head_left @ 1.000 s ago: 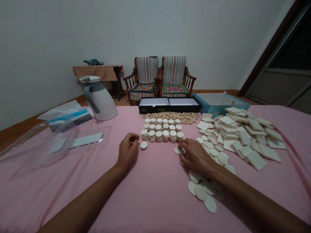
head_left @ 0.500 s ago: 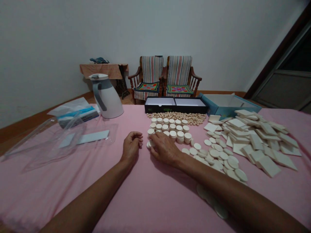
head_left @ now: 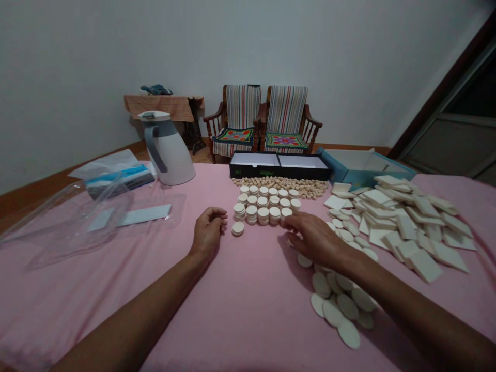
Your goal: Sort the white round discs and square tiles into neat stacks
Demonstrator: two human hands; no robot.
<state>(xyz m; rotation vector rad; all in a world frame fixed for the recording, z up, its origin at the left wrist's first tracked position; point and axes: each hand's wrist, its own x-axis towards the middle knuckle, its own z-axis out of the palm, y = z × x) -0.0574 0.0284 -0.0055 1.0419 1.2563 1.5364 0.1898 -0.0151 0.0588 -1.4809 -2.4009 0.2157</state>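
Observation:
My left hand (head_left: pixel 208 231) rests on its side on the cloth, fingers loosely bent and apart, with nothing visible in it. Just right of its fingertips lies a short stack of round white discs (head_left: pixel 237 228). Several taller disc stacks (head_left: pixel 263 215) stand in rows beyond. At the right end of these rows is my right hand (head_left: pixel 315 238), its thumb and forefinger apart beside the nearest stack. A sliver of white, apparently a loose disc, shows by the thumb tip. Loose discs (head_left: pixel 335 312) lie under and around the right wrist, partly hidden by the forearm.
Small wooden pieces (head_left: pixel 279 184) lie behind the stacks, before a black two-part box (head_left: pixel 256 170). Square white tiles (head_left: pixel 406 227) are heaped right of a blue box (head_left: pixel 349 168). At left are a white jug (head_left: pixel 174 155), clear plastic packaging (head_left: pixel 180 206) and a blue packet (head_left: pixel 116 178).
My right hand has moved right, away from the short stack, to the right end of the rows. The short stack now shows fully. My left hand has stayed in place.

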